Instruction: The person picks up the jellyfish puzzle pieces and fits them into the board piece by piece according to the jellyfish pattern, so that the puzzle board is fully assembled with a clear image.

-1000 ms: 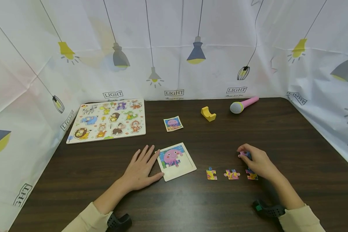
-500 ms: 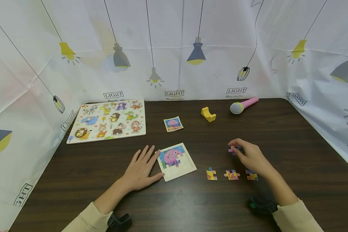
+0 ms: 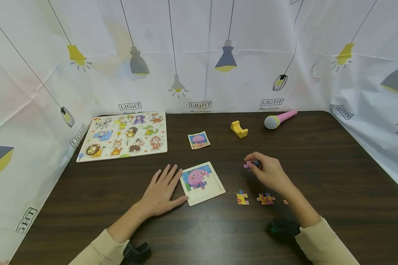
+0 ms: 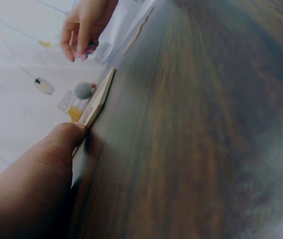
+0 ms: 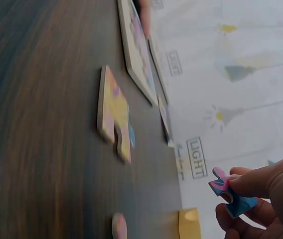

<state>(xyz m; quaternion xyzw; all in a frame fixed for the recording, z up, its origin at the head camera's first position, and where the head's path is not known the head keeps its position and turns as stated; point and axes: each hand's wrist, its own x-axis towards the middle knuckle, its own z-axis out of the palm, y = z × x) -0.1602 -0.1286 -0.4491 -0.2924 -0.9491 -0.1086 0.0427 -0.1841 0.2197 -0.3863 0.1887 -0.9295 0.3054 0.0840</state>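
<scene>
My right hand [image 3: 268, 173] pinches a pink and blue jigsaw piece [image 5: 227, 191] between thumb and fingers, above the table right of the puzzle tray. The pale wooden puzzle tray [image 3: 207, 195] has part of a pink octopus picture fitted in its upper left; its lower and right parts show bare wood. My left hand [image 3: 160, 190] lies spread on the table, thumb and fingertips at the tray's left edge. Near me lie a yellow jigsaw piece [image 3: 242, 198], a pink and yellow piece [image 3: 266, 199] and a third piece [image 3: 286, 202], mostly hidden by my right forearm.
A small octopus picture card [image 3: 199, 140] lies behind the tray. Further back are a yellow curved block [image 3: 239, 129] and a pink toy microphone [image 3: 280, 119]. An animal puzzle board [image 3: 122, 138] lies at the back left. A printed white cloth [image 3: 199, 55] hangs behind the table.
My right hand has moved left with the pink and blue jigsaw piece, towards the puzzle tray. Its forearm now covers most of the rightmost loose piece. My left hand has stayed in place.
</scene>
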